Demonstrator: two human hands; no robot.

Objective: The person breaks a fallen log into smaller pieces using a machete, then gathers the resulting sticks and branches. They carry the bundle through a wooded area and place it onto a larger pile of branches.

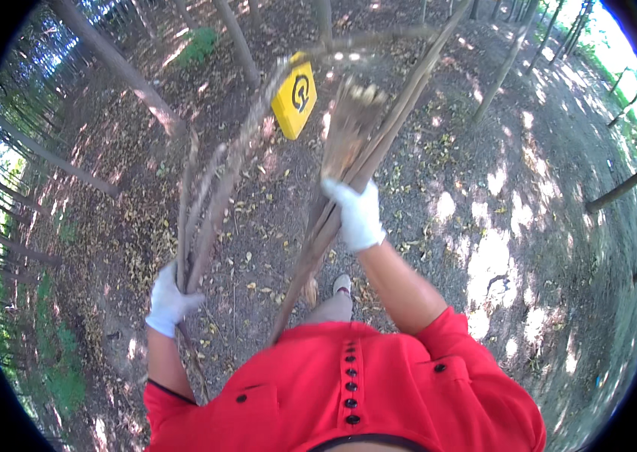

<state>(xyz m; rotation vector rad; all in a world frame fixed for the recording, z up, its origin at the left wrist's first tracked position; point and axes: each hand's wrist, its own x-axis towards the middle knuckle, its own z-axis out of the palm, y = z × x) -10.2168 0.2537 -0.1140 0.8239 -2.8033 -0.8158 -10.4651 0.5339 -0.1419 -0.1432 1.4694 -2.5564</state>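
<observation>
The right hand (354, 215) is gripping a bundle of long sticks (384, 137) slanting forward and rightward, while the left hand (170, 303) is clasping thinner branches (216, 212) pointing forward.

Rough, matt wooden sticks (407, 98), matt cloth gloves (358, 215), cloth shirt (296, 377) with glossy buttons (351, 387).

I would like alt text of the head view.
In white gloves, the left hand grips branches and the right hand a stick bundle. Below is a red shirt; around, trees and leaf-strewn ground, with a yellow panel ahead.
</observation>
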